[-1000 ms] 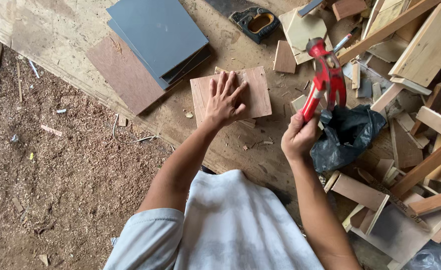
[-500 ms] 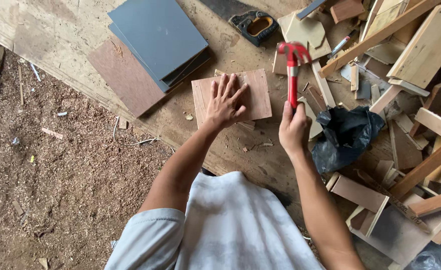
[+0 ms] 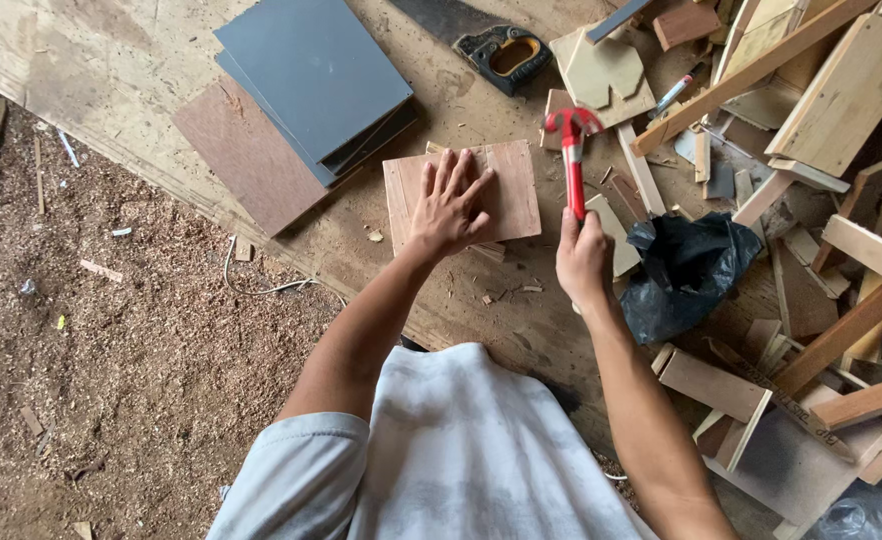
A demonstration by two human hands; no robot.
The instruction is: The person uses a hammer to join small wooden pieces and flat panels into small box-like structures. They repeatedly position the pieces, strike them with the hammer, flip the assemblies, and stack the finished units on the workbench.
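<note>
My left hand point(image 3: 448, 205) lies flat, fingers spread, on a small square wooden board point(image 3: 510, 189) that rests on a large plywood sheet point(image 3: 141, 80). My right hand point(image 3: 583, 260) grips the handle of a red claw hammer point(image 3: 573, 150). The hammer points away from me, its head just right of the board's far right corner and above the plywood. A thin strip of wood shows under the board's near edge.
Grey panels point(image 3: 311, 75) lie stacked on a brown board point(image 3: 246, 155) at the far left. A hand saw's handle point(image 3: 506, 55) lies beyond. A black plastic bag point(image 3: 686, 275) and a heap of wood offcuts point(image 3: 821, 150) fill the right. Sawdust covers the ground on the left.
The hammer swung from the right, over the black bag, leftward and forward until it points away beside the board. My left hand stayed flat on the board.
</note>
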